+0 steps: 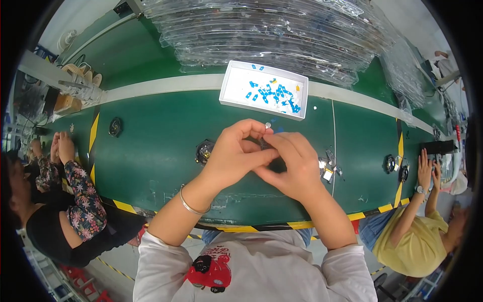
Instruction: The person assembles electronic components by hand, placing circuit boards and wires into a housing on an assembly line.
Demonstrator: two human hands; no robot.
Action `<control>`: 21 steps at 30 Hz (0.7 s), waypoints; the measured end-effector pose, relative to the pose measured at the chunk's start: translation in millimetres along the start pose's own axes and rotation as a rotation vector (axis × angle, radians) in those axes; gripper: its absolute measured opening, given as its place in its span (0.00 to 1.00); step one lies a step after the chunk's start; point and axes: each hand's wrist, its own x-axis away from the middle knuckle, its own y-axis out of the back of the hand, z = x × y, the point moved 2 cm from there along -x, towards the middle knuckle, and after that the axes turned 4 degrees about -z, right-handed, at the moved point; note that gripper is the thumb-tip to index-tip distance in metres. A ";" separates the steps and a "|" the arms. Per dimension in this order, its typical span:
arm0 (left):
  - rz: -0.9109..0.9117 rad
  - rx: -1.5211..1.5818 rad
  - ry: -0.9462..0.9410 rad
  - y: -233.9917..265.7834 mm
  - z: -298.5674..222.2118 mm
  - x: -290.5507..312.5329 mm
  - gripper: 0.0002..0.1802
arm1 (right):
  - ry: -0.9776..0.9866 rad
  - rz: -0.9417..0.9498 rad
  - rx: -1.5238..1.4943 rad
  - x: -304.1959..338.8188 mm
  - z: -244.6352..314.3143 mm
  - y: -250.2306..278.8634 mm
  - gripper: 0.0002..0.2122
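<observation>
Over the middle of the green worktable, my left hand (227, 155) and my right hand (296, 163) meet with fingers bent and tips close together. A small round silvery piece (268, 125) shows at the fingertips of my left hand. Between the fingers and thumbs is something small and dark, mostly covered, whose kind I cannot make out; my right hand pinches at it. Just left of my left wrist lies a round black watch-like part (203, 152) with gold-coloured bits, partly behind the hand. My left wrist wears a silver bangle (193, 201).
Beyond my hands stands a white open box (262, 111) with several small blue pieces. Clear plastic trays (271, 38) are stacked behind it. Small loose parts (329, 170) lie to the right. Another round black part (115, 127) lies left. Co-workers sit at both sides.
</observation>
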 end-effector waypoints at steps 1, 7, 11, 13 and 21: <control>0.003 0.000 -0.002 -1.3 -0.2 0.2 0.17 | 0.008 0.002 -0.005 1.7 -1.2 -2.1 0.14; 0.022 -0.076 0.029 6.4 -11.5 8.2 0.25 | -0.226 0.044 -0.175 7.6 -15.7 1.8 0.09; -0.272 -0.952 -0.287 62.6 -44.4 7.1 0.17 | -0.663 -0.034 -0.619 10.0 -29.1 8.2 0.03; -0.198 -1.154 -0.111 84.9 -49.1 13.8 0.19 | -0.733 -0.040 -0.758 8.7 -32.2 11.8 0.04; 0.099 -1.275 -0.046 50.4 -27.3 6.6 0.12 | -0.819 0.022 -0.785 5.0 -23.2 11.4 0.10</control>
